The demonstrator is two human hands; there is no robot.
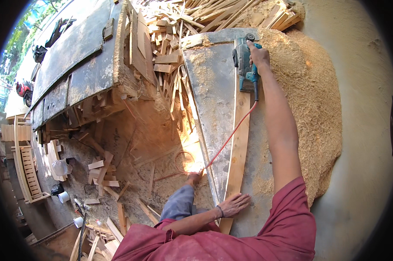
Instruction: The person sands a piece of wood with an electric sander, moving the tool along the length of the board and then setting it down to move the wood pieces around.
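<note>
My right hand [259, 56] is wrapped round the handle of a teal electric planer [243, 65], my arm stretched far forward. The planer sits on the far end of a long pale wooden board [240, 143], which lies lengthwise on a grey workbench [209, 95]. My left hand [234, 204] lies flat across the board's near end, fingers stretched out. A red cord [233, 132] runs from the planer's rear over the board and off the bench's left edge.
A big heap of wood shavings [309, 108] covers the right side, against a wall [361, 130]. Scrap wood strips [205, 13] pile up beyond the bench. At left stands a worn table [83, 65]; offcuts [103, 169] and a slatted wooden piece [28, 167] lie beyond my legs.
</note>
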